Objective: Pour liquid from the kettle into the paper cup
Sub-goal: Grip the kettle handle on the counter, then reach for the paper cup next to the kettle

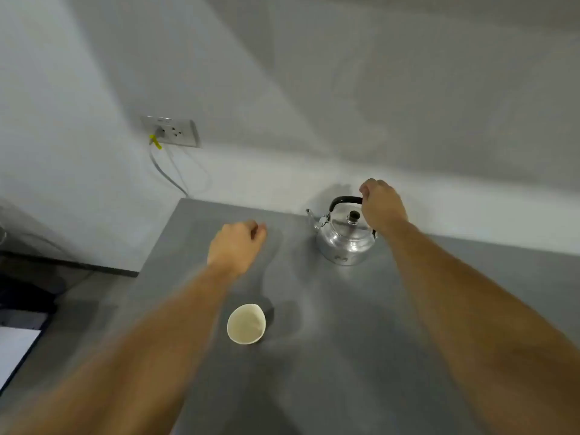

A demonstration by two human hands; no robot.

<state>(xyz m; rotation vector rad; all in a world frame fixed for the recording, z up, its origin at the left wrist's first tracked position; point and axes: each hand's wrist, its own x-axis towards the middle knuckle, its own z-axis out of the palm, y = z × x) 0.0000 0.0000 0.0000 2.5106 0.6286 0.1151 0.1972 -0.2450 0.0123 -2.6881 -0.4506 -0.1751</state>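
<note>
A shiny metal kettle (pixel 344 238) with a black handle and black lid knob stands upright near the back of the grey table (pixel 329 372), its spout pointing left. My right hand (pixel 381 205) is closed around the right end of the kettle's handle. A white paper cup (pixel 246 324) stands upright and looks empty, nearer to me and left of the kettle. My left hand (pixel 235 244) hovers above the table behind the cup, fingers curled in with nothing in them.
The table's left edge runs diagonally at the left. A wall socket (pixel 171 131) with a plugged-in cable is on the white wall behind. Dark objects and a white sheet (pixel 14 346) lie low at the far left.
</note>
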